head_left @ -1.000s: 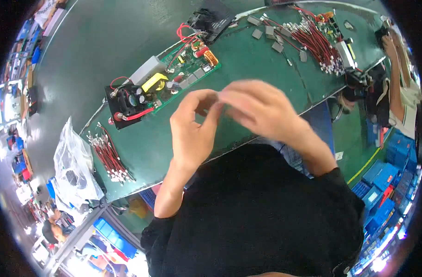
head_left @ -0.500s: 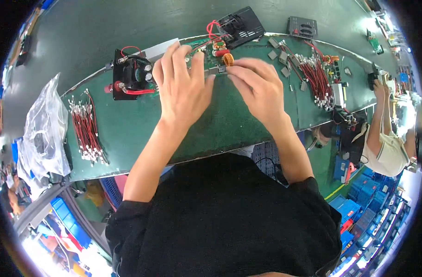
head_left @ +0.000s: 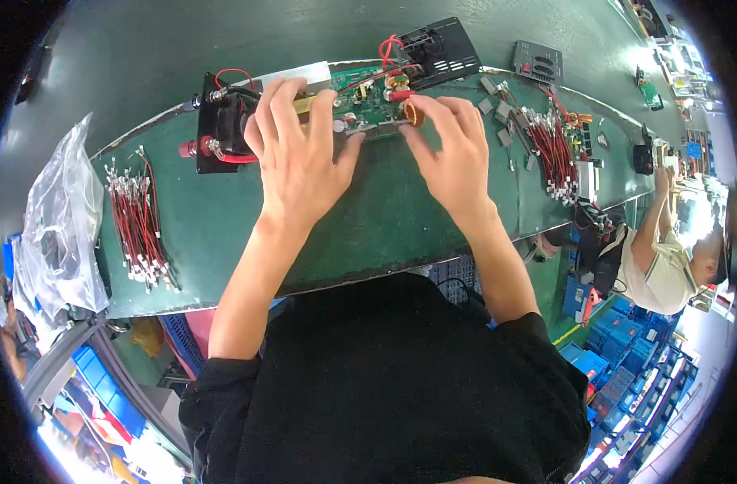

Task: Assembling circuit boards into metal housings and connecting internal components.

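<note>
A green circuit board [head_left: 368, 105] lies along the far part of the bench, with a silver heatsink strip and components on it. My left hand [head_left: 296, 153] spans its left part, thumb at the near edge and fingers curled over the far side. My right hand [head_left: 451, 149] grips the right end with thumb and fingers, right beside an orange copper-wound ring coil [head_left: 414, 114]. Red and black wires join the board to a black end panel [head_left: 216, 157] with red terminals at left and a slotted black panel [head_left: 449, 50] at far right.
Bundles of red and black wires lie at left [head_left: 135, 222] and right [head_left: 552, 153]. A clear plastic bag [head_left: 62, 218] hangs over the left edge. Grey blocks [head_left: 501, 109] and another slotted black panel [head_left: 538, 62] lie to the right. Another person [head_left: 659, 266] works at far right.
The view has shifted slightly. My right hand has moved from a pinch beside the coil to a wider grip at the board's right end. My left hand has opened wider over the board.
</note>
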`<state>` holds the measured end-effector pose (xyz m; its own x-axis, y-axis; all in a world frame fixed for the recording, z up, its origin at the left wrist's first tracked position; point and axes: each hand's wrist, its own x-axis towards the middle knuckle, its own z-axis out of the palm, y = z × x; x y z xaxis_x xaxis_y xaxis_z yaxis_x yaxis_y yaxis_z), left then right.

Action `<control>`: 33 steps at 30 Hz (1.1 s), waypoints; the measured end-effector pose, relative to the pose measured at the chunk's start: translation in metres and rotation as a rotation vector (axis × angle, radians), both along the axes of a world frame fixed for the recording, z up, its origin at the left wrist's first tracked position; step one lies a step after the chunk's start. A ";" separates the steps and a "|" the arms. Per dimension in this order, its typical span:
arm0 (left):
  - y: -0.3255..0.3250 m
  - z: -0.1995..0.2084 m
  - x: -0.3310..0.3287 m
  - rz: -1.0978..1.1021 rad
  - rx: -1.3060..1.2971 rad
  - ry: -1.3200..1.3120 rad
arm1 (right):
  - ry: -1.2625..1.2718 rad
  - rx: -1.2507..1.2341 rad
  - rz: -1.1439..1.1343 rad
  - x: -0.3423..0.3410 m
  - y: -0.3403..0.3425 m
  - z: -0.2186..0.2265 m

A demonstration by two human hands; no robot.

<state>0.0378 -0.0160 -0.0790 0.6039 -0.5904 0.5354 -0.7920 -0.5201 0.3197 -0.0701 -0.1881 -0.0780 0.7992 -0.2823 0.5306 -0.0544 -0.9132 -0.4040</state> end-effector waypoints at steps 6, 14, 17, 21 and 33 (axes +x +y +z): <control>0.008 0.011 0.006 -0.066 0.052 0.038 | -0.043 0.010 0.141 0.010 0.015 0.008; 0.011 0.015 0.029 -0.161 0.046 0.082 | 0.012 -0.087 0.084 0.018 0.016 -0.003; 0.009 0.015 0.030 -0.122 0.033 0.048 | 0.006 -0.101 0.083 0.020 0.018 -0.002; 0.008 0.016 0.028 -0.100 0.043 0.038 | -0.003 -0.121 0.092 0.020 0.019 -0.004; 0.006 0.013 0.025 -0.091 0.001 0.051 | 0.034 -0.069 0.092 0.019 0.021 -0.004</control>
<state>0.0628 -0.0098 -0.0659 0.5743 -0.6442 0.5052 -0.8186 -0.4473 0.3602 -0.0514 -0.1675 -0.0823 0.8379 -0.1706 0.5186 0.0183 -0.9406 -0.3389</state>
